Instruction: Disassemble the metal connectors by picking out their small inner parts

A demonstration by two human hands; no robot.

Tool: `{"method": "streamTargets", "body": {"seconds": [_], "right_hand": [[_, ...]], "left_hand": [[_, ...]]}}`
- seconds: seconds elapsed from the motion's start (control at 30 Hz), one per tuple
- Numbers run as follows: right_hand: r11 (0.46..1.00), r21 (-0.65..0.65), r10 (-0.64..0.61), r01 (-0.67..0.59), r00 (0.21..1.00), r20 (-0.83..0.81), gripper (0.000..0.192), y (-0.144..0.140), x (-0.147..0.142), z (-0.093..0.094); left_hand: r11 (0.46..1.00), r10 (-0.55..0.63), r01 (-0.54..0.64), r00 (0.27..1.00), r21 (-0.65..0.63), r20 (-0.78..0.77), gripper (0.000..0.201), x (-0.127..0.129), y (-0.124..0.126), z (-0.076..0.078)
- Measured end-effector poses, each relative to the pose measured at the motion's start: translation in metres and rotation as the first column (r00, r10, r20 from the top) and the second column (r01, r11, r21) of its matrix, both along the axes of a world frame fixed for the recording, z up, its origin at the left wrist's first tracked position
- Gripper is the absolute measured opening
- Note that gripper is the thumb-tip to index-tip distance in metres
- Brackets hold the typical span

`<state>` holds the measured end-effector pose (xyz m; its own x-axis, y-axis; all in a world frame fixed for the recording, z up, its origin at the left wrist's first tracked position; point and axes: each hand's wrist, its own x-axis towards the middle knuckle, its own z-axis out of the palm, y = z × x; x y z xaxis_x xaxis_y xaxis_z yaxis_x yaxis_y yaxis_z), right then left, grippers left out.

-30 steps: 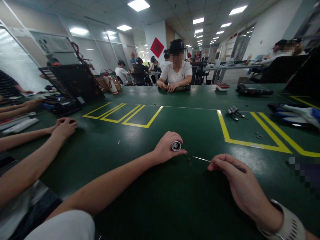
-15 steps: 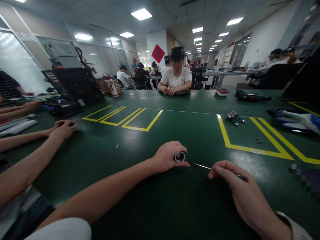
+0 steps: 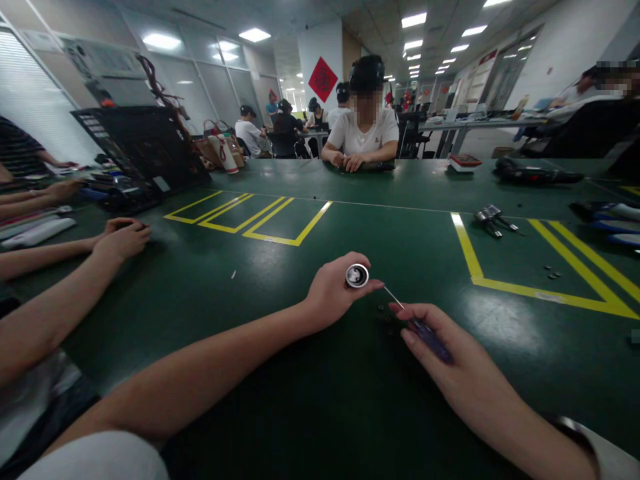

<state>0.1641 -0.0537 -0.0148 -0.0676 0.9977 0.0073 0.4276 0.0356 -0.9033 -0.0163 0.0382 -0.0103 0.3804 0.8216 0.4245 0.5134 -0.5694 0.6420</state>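
Head view: left hand [image 3: 333,293] is gripping a small round metal part [image 3: 357,275] above the green table [image 3: 280,280]. Right hand [image 3: 440,357] is pinching a thin screwdriver [image 3: 420,327], its tip angling just beside the part, loose screws [image 3: 384,313] lying below it.

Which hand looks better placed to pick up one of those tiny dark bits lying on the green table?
Probably the right hand: the bits lie just beside its fingertips, though it holds a thin tool.
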Motion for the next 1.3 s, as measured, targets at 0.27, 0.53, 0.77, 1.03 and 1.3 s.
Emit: {"method": "streamTargets", "body": {"seconds": [0.27,0.53,0.77,1.03,1.3], "right_hand": [[0.923,0.163,0.293,-0.349,0.911,0.29,0.022,0.006,-0.018,-0.002],[0.938,0.224,0.199,-0.265,0.939,0.28,0.028,-0.036,0.016,0.001],[0.989,0.036,-0.144,0.143,0.99,0.007,0.029,-0.046,0.044,0.002],[0.99,-0.089,-0.118,0.112,0.991,-0.059,0.041,-0.039,0.046,-0.002],[1.0,0.001,-0.023,0.023,0.997,0.08,0.041,-0.037,0.038,0.016]], "left_hand": [[0.93,0.227,-0.116,0.928,-0.349,0.294,0.028,0.001,0.005,0.018],[0.684,0.249,0.257,0.797,-0.683,0.55,0.031,0.014,-0.018,0.028],[0.637,0.101,0.413,0.792,-0.65,0.602,0.032,0.02,-0.036,0.028],[0.639,-0.04,0.443,0.836,-0.629,0.548,0.037,0.021,-0.037,0.019],[0.605,-0.046,0.46,0.835,-0.65,0.548,0.04,0.02,-0.038,0.015]]}}
